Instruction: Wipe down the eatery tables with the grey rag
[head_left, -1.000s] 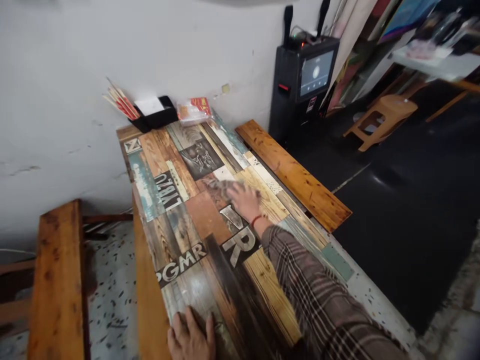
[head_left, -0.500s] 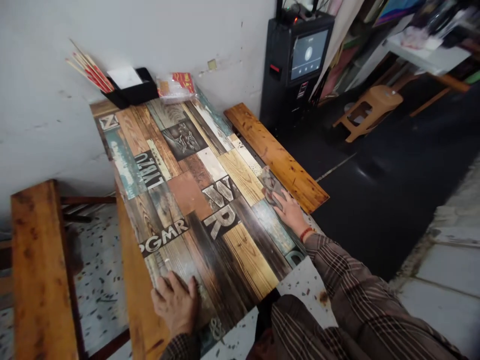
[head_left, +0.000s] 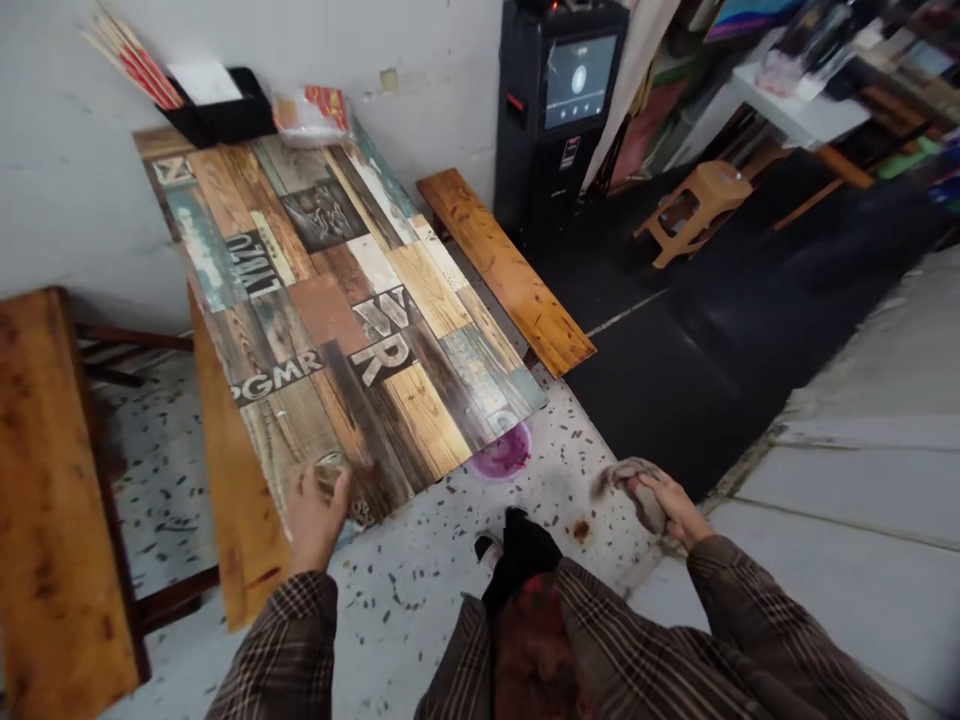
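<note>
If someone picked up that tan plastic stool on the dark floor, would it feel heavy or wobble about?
The stool is probably light for its size, since it looks like hollow molded plastic. Its legs look spread, so a gentle push would likelier slide than tip it.

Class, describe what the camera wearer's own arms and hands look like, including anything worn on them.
Both arms wear long, dark brown plaid sleeves crossed by thin, pale stripes. The left hand and right hand are bare, with no gloves.
</note>
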